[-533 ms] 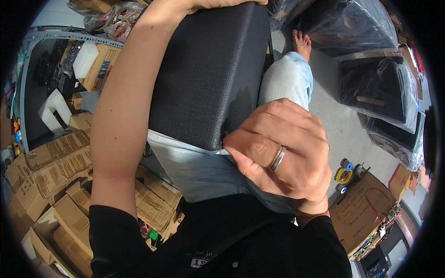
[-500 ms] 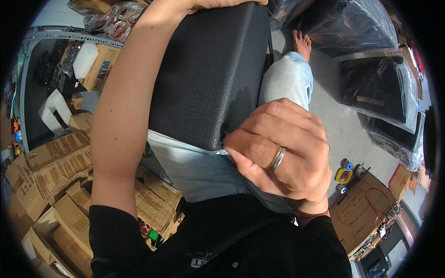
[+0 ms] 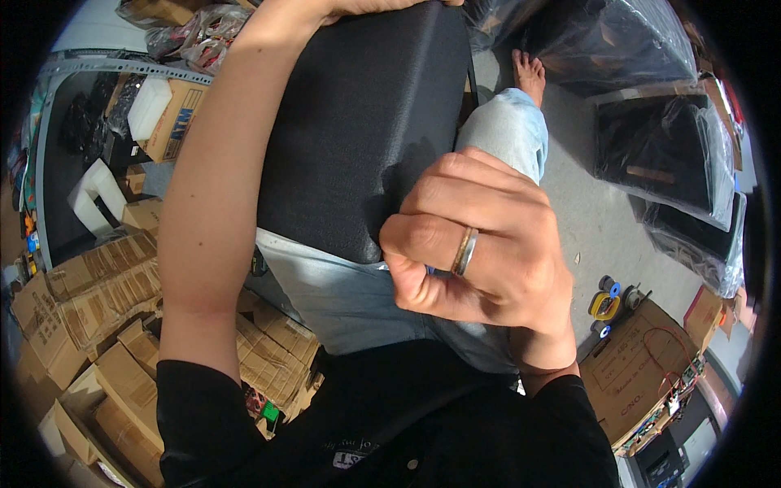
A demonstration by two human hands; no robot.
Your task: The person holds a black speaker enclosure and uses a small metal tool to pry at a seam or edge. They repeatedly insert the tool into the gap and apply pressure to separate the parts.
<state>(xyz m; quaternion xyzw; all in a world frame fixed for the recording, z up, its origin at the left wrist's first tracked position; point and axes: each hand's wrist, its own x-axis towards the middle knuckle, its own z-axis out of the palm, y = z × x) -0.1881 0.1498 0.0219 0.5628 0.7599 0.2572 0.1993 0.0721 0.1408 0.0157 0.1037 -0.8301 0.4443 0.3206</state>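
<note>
A black textured case (image 3: pixel 350 130) is seen at twelve o'clock, its near end over the jeans (image 3: pixel 342 289); whether its weight is borne by the thighs cannot be told. The left hand (image 3: pixel 378 6) is laid along the far edge at twelve o'clock, but its fingers are partly cut off by the frame, so its grip cannot be judged. The right hand (image 3: pixel 488 240) is curled at the case's five o'clock corner, thumb and forefinger brought together; whether anything is pinched between them is hidden. The case is probably best steadied from the far edge, while the right fingertips are worked close to the corner, with light, even force, so that the textured surface is not scratched by the ring (image 3: pixel 464 251).
</note>
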